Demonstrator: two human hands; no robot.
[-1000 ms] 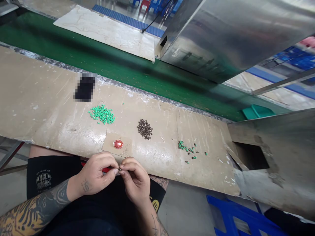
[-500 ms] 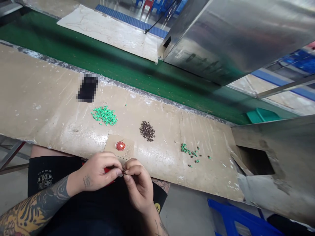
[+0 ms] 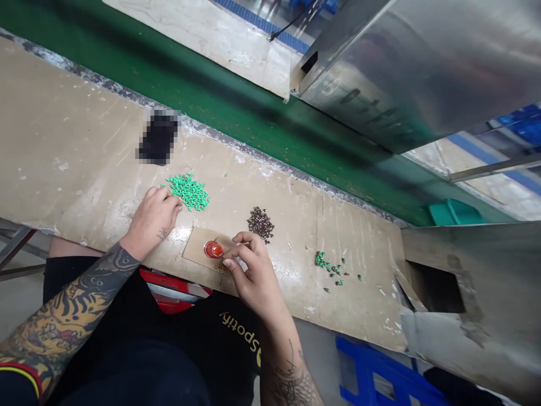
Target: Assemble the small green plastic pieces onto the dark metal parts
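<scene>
One tattooed arm [image 3: 80,307] comes in from the left, its left hand [image 3: 154,217] palm down on the tan bench [image 3: 63,163], fingers curled at the near-left edge of the green pieces [image 3: 189,192]; whether they pinch one I cannot tell. Beyond that hand, near the bench's far edge, lies a dark rectangle [image 3: 158,138], too blurred to name. The green pieces sit in a loose heap, with one stray just past it. Next, nearer the person, a flat piece of cardboard [image 3: 195,243] carries a small red cup [image 3: 213,249] and a scatter of tiny specks [image 3: 220,266]. Right beside the cup is the right hand [image 3: 229,258], thumb and forefinger drawn close; anything between them is too small to make out. Behind it spreads a dark brown heap [image 3: 260,223]. Farther right, well apart, lies a loose cluster of green-and-dark pieces [image 3: 322,261].
</scene>
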